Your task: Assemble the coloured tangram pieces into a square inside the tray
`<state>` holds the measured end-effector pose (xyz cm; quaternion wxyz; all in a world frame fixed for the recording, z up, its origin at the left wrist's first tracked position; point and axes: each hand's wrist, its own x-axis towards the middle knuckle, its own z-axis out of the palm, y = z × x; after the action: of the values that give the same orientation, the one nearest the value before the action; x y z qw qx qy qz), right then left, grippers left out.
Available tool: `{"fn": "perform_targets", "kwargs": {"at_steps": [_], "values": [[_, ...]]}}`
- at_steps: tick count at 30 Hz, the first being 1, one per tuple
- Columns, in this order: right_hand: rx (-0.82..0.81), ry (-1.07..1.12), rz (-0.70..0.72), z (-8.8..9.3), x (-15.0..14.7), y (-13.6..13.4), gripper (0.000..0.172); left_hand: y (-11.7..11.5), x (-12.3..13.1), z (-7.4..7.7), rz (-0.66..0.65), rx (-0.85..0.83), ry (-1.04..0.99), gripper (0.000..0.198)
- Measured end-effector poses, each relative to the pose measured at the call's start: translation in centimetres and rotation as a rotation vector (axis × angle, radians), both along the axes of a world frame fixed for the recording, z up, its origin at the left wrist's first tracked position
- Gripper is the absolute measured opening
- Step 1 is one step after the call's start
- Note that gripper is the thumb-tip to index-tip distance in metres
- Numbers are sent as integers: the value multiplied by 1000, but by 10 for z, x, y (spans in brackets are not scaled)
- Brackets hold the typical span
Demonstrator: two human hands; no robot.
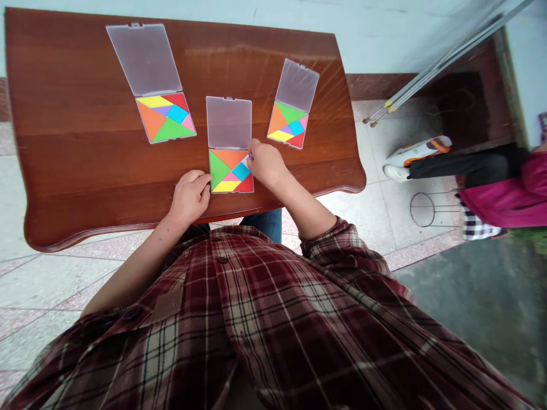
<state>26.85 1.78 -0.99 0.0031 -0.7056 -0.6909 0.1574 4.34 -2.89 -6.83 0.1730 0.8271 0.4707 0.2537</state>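
A middle tangram case [229,123] lies with its lid folded back on the table. Its base holds colored pieces, among them a green triangle [217,171], an orange triangle [231,156] and a blue square [241,171]. My right hand [267,163] pinches a small purple tangram piece [250,155] at the base's upper right corner, beside a pale bare spot. My fingers partly cover that piece. At the base's left edge, my left hand [190,193] has curled fingers, with the index fingertip and thumb against the case.
Two more open tangram cases, a left one [147,60] and a right one [298,85], lie filled on the brown wooden table [94,171]. Crutches [423,80] lean by the wall. A seated person [504,193] and a wire-frame stool [423,209] are at the right.
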Motion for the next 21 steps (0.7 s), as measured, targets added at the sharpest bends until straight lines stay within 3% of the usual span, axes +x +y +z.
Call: {"fn": "perform_targets", "kwargs": {"at_steps": [10, 16, 21], "values": [[-18, -12, 66, -3, -4, 2, 23, -1, 0, 3, 7, -21, 2, 29], [24, 36, 59, 4, 11, 2, 23, -1, 0, 2, 5, -24, -3, 30], [59, 80, 100, -4, 22, 2, 26, 0, -1, -1, 5, -3, 2, 29]]}}
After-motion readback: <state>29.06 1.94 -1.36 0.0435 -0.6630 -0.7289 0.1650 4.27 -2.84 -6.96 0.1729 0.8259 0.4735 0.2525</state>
